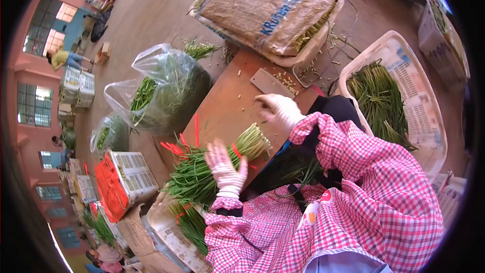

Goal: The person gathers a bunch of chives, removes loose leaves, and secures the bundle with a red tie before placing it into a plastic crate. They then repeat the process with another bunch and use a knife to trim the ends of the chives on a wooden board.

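Note:
A bundle of long green chive-like stems (248,142), bound with a red band, lies on the brown board (222,102), its pale cut ends toward the right. My left hand (226,168), in a light striped glove, rests on the bundle with its fingers spread. My right hand (281,109), gloved too and slightly blurred, hovers over the board with fingers apart and nothing visible in it. Just beyond it lies a flat cleaver-like blade (270,82) with small cut bits around it. Loose red ties (174,147) sit by the bundle's left side.
A crate of loose green stems (379,98) stands at right. Behind the board is a crate covered by a brown sack (262,12). Clear plastic bags of greens (166,88) stand at left, near a red-draped crate (112,184). Tied bundles (191,225) lie lower left. People work far left.

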`<state>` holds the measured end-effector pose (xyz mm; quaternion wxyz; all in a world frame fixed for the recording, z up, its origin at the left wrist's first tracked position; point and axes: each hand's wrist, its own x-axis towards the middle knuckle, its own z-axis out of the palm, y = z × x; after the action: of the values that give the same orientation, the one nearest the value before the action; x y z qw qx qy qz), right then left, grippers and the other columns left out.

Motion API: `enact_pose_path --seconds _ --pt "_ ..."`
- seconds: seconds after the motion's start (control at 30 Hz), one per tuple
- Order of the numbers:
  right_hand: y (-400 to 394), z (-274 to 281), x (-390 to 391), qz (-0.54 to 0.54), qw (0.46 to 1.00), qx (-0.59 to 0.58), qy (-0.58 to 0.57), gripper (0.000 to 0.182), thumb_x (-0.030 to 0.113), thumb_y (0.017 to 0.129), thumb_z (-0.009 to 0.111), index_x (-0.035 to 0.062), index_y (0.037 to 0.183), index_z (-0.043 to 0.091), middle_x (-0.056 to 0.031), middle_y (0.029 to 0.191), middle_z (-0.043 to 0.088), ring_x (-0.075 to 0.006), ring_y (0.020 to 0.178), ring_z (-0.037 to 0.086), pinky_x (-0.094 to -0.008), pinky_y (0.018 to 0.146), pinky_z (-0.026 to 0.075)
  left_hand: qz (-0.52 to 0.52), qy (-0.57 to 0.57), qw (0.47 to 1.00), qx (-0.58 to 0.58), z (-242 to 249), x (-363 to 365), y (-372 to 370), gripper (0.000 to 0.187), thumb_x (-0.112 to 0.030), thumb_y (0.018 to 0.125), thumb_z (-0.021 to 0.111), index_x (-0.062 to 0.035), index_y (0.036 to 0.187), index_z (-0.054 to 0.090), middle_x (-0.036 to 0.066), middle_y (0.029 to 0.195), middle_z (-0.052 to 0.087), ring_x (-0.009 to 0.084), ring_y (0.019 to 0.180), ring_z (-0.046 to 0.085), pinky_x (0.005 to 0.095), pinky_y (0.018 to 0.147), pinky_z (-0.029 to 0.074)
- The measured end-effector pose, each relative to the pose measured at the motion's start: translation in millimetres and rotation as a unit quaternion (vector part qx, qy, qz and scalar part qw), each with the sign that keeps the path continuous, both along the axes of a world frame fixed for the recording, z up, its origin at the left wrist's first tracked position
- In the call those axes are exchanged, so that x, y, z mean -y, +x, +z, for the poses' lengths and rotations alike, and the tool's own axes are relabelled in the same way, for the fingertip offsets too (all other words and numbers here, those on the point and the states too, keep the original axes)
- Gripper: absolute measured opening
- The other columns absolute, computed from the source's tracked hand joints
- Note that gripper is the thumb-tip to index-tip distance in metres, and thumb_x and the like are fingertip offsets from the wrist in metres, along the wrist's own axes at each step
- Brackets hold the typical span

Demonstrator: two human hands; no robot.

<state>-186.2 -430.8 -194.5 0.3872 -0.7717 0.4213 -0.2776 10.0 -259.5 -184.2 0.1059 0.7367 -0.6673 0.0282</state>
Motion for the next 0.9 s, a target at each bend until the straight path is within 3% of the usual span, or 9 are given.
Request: enact_pose_path --seconds 0.07,0.13,0.23,0.47,0.67,0.7,0.77,0.83,0.9 --pt "-15 -21 5 -0.073 0.997 -0.013 0.033 0.048 0.022 0.075 0.069 0.0125 0.120 0.055 -0.0138 0.110 0.061 -0.0315 0.104 0.057 -0.0393 0.090 0.046 -0.064 0.086 0.993 0.041 -4 5 -20 0.097 -0.044 0.073 0.065 0.0025 0.144 0.017 0.019 0.150 0.021 0.0376 0.139 0.015 0.0495 0.114 0.011" --pt "-23 -28 -3 -0.080 0.971 -0.224 0.009 0.043 0.028 0.075 0.070 0.0132 0.113 0.056 -0.0106 0.103 0.061 -0.0278 0.099 0.058 -0.0414 0.083 0.048 -0.048 0.143 0.988 0.034 -16 16 -30 0.102 -0.045 0.070 0.068 0.0028 0.143 0.016 0.019 0.150 0.018 0.0368 0.140 0.013 0.0497 0.113 0.011" --pt "-18 -35 1 -0.089 0.949 -0.303 0.024 0.047 0.029 0.073 0.072 0.0144 0.114 0.053 -0.0092 0.108 0.059 -0.0273 0.103 0.057 -0.0412 0.082 0.048 -0.028 0.186 0.980 0.060 -30 26 -42 0.107 -0.047 0.068 0.071 0.0024 0.144 0.014 0.019 0.150 0.017 0.0362 0.139 0.014 0.0498 0.112 0.012" --pt "-24 -51 9 -0.105 0.943 -0.313 0.044 0.049 0.023 0.073 0.070 0.0134 0.118 0.051 -0.0115 0.108 0.058 -0.0280 0.102 0.058 -0.0424 0.079 0.049 0.030 0.273 0.955 0.109 -26 59 -45 0.110 -0.045 0.063 0.077 0.0005 0.143 0.016 0.019 0.146 0.024 0.0349 0.133 0.028 0.0499 0.107 0.024" --pt "-26 -41 5 -0.044 0.922 -0.362 0.132 0.043 0.011 0.085 0.049 0.0165 0.128 0.045 -0.0138 0.111 0.059 -0.0292 0.096 0.063 -0.0446 0.077 0.050 0.014 0.430 0.902 0.024 -1 102 -27 0.114 -0.047 0.061 0.078 0.0028 0.142 0.015 0.021 0.139 0.034 0.0355 0.122 0.044 0.0436 0.099 0.039" --pt "-27 -45 5 -0.046 0.921 -0.364 0.133 0.043 0.011 0.085 0.049 0.0165 0.128 0.045 -0.0138 0.111 0.059 -0.0292 0.096 0.063 -0.0446 0.077 0.050 0.013 0.474 0.880 0.004 -1 107 -27 0.115 -0.048 0.061 0.078 0.0028 0.142 0.015 0.021 0.137 0.037 0.0347 0.120 0.046 0.0420 0.097 0.041" --pt "-25 -47 4 -0.052 0.928 -0.361 0.076 0.054 0.015 0.076 0.062 0.0155 0.128 0.046 -0.0172 0.105 0.059 -0.0289 0.091 0.064 -0.0434 0.073 0.050 0.007 0.469 0.883 0.025 -2 110 -28 0.114 -0.050 0.060 0.078 0.0026 0.141 0.018 0.020 0.132 0.040 0.0335 0.117 0.050 0.0396 0.095 0.044" --pt "-26 -41 -2 -0.070 0.935 -0.341 0.073 0.050 0.012 0.077 0.057 0.0145 0.126 0.047 -0.0184 0.107 0.059 -0.0304 0.094 0.063 -0.0443 0.076 0.050 0.011 0.470 0.882 0.041 -2 113 -28 0.108 -0.050 0.059 0.078 0.0015 0.137 0.025 0.020 0.130 0.042 0.0338 0.115 0.050 0.0404 0.094 0.043" --pt "-26 -32 -8 -0.156 0.968 -0.164 0.110 0.047 0.010 0.078 0.053 0.0126 0.125 0.047 -0.0195 0.110 0.058 -0.0347 0.099 0.060 -0.0443 0.082 0.048 -0.014 0.409 0.910 0.069 -18 103 -25 0.100 -0.049 0.058 0.078 0.0005 0.132 0.032 0.020 0.127 0.045 0.0334 0.114 0.051 0.0409 0.094 0.043"
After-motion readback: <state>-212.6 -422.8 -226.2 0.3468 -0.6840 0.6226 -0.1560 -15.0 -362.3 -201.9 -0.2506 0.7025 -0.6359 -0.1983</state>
